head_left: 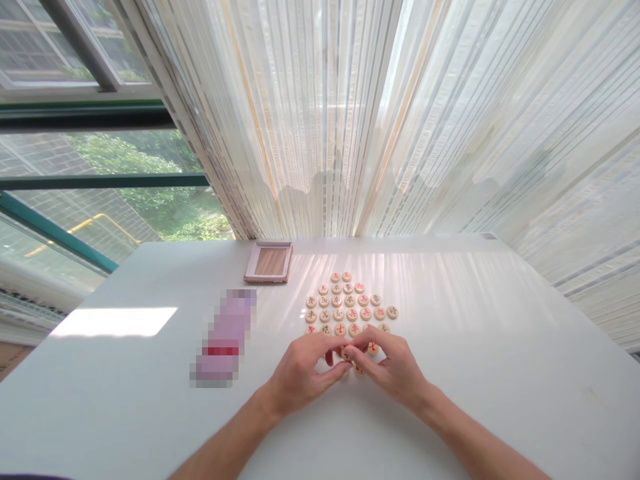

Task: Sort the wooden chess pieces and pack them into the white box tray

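Round wooden Chinese chess pieces (352, 314) with red and black characters lie face up in rows on the white table (500, 400). At the near end of the rows, my left hand (303, 370) and my right hand (395, 367) meet with thumbs and forefingers curled inward. One Chinese chess piece (347, 355) shows between their fingertips, gripped from both sides. Another piece (373, 347) with a red character lies just under my right hand's fingers. My hands partly cover the nearest pieces.
A shallow open box (249, 261) with a brown inside stands at the back edge, left of the pieces. A pixelated pink-purple item (227, 333) lies left of my hands. Behind the table hangs a striped curtain (320, 120), with an open window at the left.
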`<act>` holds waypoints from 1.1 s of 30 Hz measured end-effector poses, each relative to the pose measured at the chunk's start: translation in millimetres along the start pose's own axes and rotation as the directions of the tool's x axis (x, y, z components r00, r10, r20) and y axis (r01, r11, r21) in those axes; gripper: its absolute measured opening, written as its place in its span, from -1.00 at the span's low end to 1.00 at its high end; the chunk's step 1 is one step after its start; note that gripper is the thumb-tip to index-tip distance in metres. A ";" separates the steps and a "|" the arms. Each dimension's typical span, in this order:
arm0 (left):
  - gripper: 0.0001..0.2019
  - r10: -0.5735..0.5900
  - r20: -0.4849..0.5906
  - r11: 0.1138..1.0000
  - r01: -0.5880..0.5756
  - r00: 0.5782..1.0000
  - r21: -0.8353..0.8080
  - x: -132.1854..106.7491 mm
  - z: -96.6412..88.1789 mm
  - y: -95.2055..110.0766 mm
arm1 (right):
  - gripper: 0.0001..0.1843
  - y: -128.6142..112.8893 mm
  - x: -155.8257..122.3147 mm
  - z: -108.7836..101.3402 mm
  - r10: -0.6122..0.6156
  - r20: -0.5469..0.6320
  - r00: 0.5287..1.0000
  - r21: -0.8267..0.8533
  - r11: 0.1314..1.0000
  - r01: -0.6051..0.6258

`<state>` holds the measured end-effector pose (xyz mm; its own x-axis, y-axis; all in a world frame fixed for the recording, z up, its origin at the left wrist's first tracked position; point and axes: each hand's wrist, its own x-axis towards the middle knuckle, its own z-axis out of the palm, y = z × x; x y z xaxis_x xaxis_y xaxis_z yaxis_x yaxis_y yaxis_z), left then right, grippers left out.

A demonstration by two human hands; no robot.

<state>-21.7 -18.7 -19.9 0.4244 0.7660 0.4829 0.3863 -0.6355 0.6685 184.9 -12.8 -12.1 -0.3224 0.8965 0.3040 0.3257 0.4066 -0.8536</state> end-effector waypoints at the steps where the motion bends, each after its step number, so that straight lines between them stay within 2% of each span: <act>1: -0.71 0.015 -0.004 1.000 -0.015 1.000 0.028 0.6 -0.9 0.5 | -0.87 -0.2 0.4 0.0 -0.008 0.000 1.000 0.003 1.000 0.008; 7: -0.71 0.068 -0.028 0.993 -0.065 0.997 0.100 7.1 -15.2 1.0 | -0.91 -0.6 1.9 -0.7 -0.093 0.001 0.996 0.013 0.996 0.093; 11: -0.74 -0.032 -0.101 0.975 0.054 0.994 0.217 11.1 -39.7 -12.2 | -0.88 2.0 2.3 -3.3 -0.090 -0.051 0.995 -0.007 0.996 0.090; 14: -0.76 -0.108 -0.115 0.907 0.146 0.987 0.394 11.5 -60.3 -27.4 | -0.88 3.3 2.4 -5.3 -0.093 -0.074 0.993 -0.012 0.996 0.092; 17: -0.80 -0.149 -0.071 0.830 0.164 0.986 0.533 9.5 -72.8 -38.8 | -0.89 3.3 2.3 -5.6 -0.100 -0.076 0.992 -0.012 0.995 0.099; 20: -0.84 -0.213 -0.004 0.770 0.170 0.977 0.614 7.3 -75.5 -42.0 | -0.89 3.0 2.4 -5.0 -0.100 -0.065 0.993 -0.012 0.995 0.100; 25: -0.83 -0.293 0.014 0.713 0.209 0.956 0.669 5.6 -74.2 -39.9 | -0.89 2.7 2.9 -5.3 -0.099 -0.063 0.993 -0.014 0.995 0.099; 33: -0.78 -0.281 0.021 0.725 0.198 0.959 0.659 2.7 -73.8 -45.8 | -0.88 2.4 5.0 -9.2 -0.132 -0.082 0.988 -0.066 0.990 0.127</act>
<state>-98.7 19.6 -7.4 0.3159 0.9116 0.2632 0.9043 -0.3732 0.2074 192.2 -5.7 -8.7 -0.2890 0.8464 0.4474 0.3400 0.5276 -0.7785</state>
